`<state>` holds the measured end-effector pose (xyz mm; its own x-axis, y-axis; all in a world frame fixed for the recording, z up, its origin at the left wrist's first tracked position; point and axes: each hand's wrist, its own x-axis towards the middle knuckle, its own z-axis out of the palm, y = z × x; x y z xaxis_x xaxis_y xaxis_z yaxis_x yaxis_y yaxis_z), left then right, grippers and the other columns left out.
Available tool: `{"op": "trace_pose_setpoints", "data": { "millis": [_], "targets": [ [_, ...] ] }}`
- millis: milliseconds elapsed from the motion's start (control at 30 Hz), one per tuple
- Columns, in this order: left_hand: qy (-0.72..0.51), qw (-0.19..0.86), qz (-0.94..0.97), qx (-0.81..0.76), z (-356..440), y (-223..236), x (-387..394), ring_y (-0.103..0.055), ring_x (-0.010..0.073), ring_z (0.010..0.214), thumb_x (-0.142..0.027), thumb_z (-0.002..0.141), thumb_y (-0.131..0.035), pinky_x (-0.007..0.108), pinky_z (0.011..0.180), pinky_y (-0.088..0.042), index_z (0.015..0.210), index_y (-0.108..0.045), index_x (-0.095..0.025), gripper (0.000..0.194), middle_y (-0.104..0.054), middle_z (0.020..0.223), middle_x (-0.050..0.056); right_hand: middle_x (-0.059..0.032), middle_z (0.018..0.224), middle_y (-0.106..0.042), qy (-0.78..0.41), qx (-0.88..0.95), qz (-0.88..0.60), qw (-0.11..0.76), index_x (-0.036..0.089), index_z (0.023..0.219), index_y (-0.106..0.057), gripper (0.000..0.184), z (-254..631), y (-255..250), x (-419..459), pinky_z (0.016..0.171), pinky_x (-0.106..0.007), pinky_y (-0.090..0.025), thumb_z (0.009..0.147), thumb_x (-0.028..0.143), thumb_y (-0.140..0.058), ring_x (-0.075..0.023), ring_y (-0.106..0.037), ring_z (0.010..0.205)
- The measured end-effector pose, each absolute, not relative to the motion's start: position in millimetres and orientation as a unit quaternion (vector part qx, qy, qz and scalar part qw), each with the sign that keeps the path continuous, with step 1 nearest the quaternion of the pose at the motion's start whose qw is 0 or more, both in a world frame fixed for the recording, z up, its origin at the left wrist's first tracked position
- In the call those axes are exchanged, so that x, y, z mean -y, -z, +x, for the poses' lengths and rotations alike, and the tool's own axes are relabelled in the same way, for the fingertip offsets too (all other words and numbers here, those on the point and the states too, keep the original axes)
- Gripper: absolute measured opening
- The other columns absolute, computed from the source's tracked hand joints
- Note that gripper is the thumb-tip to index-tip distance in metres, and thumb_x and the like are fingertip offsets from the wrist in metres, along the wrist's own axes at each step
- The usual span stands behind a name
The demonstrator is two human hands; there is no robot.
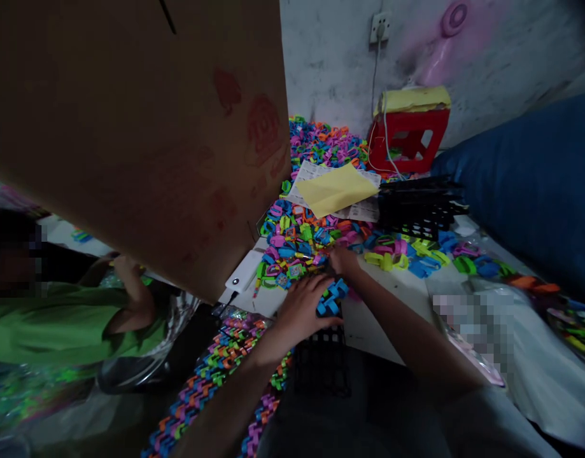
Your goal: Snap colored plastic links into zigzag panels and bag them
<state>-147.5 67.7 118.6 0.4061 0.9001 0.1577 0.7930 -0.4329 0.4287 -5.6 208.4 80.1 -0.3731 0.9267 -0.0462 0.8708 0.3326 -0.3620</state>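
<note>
Curving around blue plastic pieces [331,296] at the far end of a black grid tray [323,366], the left hand [303,304] is spread wide, thumb apart. The right hand [344,261] is just beyond, at the edge of a multicoloured heap [295,238] on a white table [366,324]; its fingers are partly hidden, so its grip cannot be told.

Red printing marks a brown cardboard panel [139,140], including a round emblem [264,130] whose large central letters, possibly "TOY", are too blurred to confirm. Fainter red lines lower on the cardboard cannot be made out. Rows of small print cover a white paper sheet [309,170], illegible here, while a white device [247,268] bears a small, dark round mark [235,281], also unreadable.
</note>
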Motion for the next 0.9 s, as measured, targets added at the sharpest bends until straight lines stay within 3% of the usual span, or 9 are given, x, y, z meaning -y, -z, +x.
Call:
{"op": "trace_pose_setpoints", "data": {
  "millis": [167, 300, 367, 433, 533, 633, 767, 900],
  "targets": [
    [-0.193, 0.167, 0.808, -0.531, -165.7, -130.2, -51.4, -0.030, 0.0357, 0.138, -0.058, 0.065, -0.076, 0.058, 0.113, -0.021, 0.145, -0.033, -0.029, 0.096, -0.033, 0.152, 0.011, -0.0206, 0.100, -0.069, -0.146, 0.792, -0.588, 0.072, 0.006, 0.108, -0.061, 0.030, 6.2, -84.4, -213.2, 0.076, -0.031, -0.044, 0.084, 0.025, -0.059, -0.0263, -0.065, 0.092],
    [-0.240, 0.217, 0.750, -0.577, -191.4, -128.6, -30.5, -0.027, 0.0333, 0.140, -0.051, 0.073, -0.072, 0.052, 0.112, -0.027, 0.147, -0.029, -0.033, 0.087, -0.027, 0.154, 0.009, -0.0090, 0.086, -0.070, -0.161, 0.753, -0.624, 0.131, 0.017, 0.093, -0.065, 0.025, 59.3, -97.6, -186.3, 0.062, -0.026, -0.042, 0.082, 0.039, -0.058, -0.0207, -0.065, 0.077],
    [-0.292, 0.254, 0.697, -0.604, -204.4, -114.2, -21.0, -0.033, 0.0306, 0.137, -0.047, 0.075, -0.072, 0.048, 0.111, -0.031, 0.144, -0.032, -0.032, 0.082, -0.032, 0.151, 0.009, -0.0030, 0.070, -0.066, -0.198, 0.724, -0.627, 0.210, 0.020, 0.083, -0.064, 0.027, 91.3, -95.0, -151.5, 0.055, -0.024, -0.038, 0.080, 0.046, -0.057, -0.0168, -0.061, 0.064],
    [-0.360, 0.308, 0.627, -0.619, -213.6, -91.1, -14.2, -0.048, 0.0269, 0.126, -0.044, 0.075, -0.072, 0.044, 0.104, -0.040, 0.136, -0.041, -0.027, 0.071, -0.047, 0.137, 0.011, 0.0004, 0.060, -0.061, -0.231, 0.694, -0.633, 0.254, 0.021, 0.078, -0.061, 0.033, 117.4, -83.0, -107.3, 0.050, -0.024, -0.035, 0.078, 0.054, -0.056, -0.0149, -0.056, 0.055],
    [-0.411, 0.399, 0.533, -0.622, -215.5, -53.4, -10.8, -0.063, 0.0211, 0.096, -0.043, 0.074, -0.070, 0.036, 0.086, -0.051, 0.113, -0.055, -0.019, 0.048, -0.064, 0.104, 0.008, 0.0014, 0.054, -0.057, -0.254, 0.646, -0.676, 0.248, 0.022, 0.069, -0.055, 0.039, 134.5, -54.5, -44.3, 0.046, -0.024, -0.032, 0.078, 0.060, -0.052, -0.0150, -0.054, 0.050],
    [-0.416, 0.407, 0.513, -0.631, -204.6, -29.6, -16.1, -0.064, 0.0185, 0.083, -0.042, 0.071, -0.071, 0.032, 0.079, -0.051, 0.104, -0.062, -0.019, 0.041, -0.067, 0.089, 0.003, -0.0010, 0.059, -0.062, -0.295, 0.634, -0.682, 0.212, 0.022, 0.071, -0.057, 0.035, 130.7, -33.4, -10.7, 0.050, -0.026, -0.037, 0.080, 0.055, -0.050, -0.0179, -0.059, 0.055],
    [-0.444, 0.366, 0.539, -0.615, -188.1, -22.9, -30.6, -0.065, 0.0200, 0.085, -0.041, 0.072, -0.069, 0.033, 0.080, -0.053, 0.100, -0.069, -0.020, 0.035, -0.070, 0.089, 0.003, -0.0044, 0.067, -0.067, -0.264, 0.653, -0.686, 0.182, 0.021, 0.078, -0.062, 0.038, 130.7, -35.9, -18.6, 0.054, -0.028, -0.039, 0.089, 0.052, -0.042, -0.0201, -0.063, 0.061],
    [-0.447, 0.363, 0.555, -0.601, -184.8, -22.7, -41.8, -0.066, 0.0227, 0.089, -0.041, 0.076, -0.062, 0.035, 0.083, -0.053, 0.088, -0.072, -0.019, 0.027, -0.073, 0.084, 0.004, -0.0068, 0.096, -0.070, -0.146, 0.744, -0.642, 0.113, 0.024, 0.116, -0.060, 0.033, 146.3, -48.0, -52.9, 0.061, -0.027, -0.041, 0.092, 0.025, -0.038, -0.0207, -0.066, 0.082]
  ]
}}
